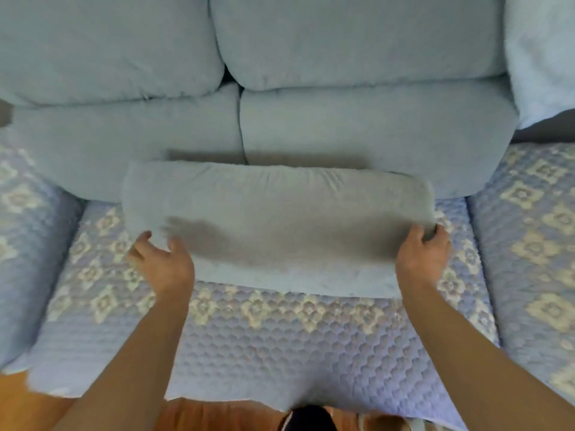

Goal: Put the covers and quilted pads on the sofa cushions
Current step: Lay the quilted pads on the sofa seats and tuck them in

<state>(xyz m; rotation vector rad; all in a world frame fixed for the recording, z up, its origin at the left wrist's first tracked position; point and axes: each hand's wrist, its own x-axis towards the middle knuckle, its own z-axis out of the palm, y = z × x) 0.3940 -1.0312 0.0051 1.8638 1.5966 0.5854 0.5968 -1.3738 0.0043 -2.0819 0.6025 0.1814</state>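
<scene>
No readable text, label or number anywhere (only floral quilting).

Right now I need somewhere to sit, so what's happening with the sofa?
A person is handling a grey-blue cushion over the sofa seat, which already wears a quilted pad. The right hand grips the cushion's corner; the left hand is open at its other end. Two back cushions are in place behind.

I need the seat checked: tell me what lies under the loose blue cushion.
The blue cushion rests on a quilted pad with floral patterning. Whatever lies beneath the pad is covered.
</scene>
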